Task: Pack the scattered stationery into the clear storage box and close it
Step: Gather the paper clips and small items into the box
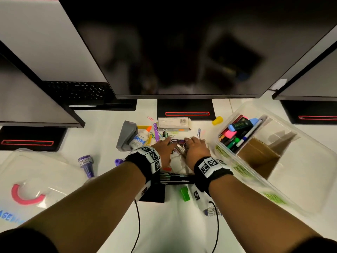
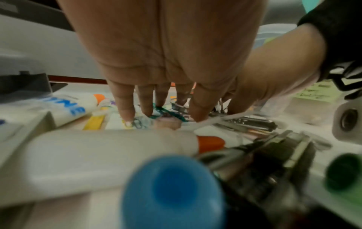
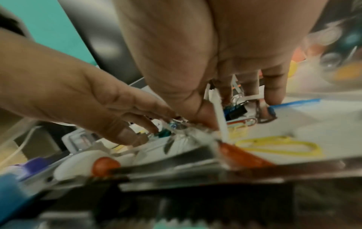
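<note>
- The clear storage box (image 1: 284,172) is seen on the right of the white surface (image 1: 102,136), its lid off. Markers (image 1: 240,132) and a brown cardboard box (image 1: 259,156) are inside.
- The clear lid (image 1: 36,178) is laid flat, far left.
- The pile of clips (image 1: 177,143) is half hidden by both hands and is blurred.
- The box's long side is pointed away and to the left.
- The left hand (image 1: 164,148) and right hand (image 1: 196,147) are placed on the pile, fingers bent down; whether anything is gripped cannot be told.
</note>
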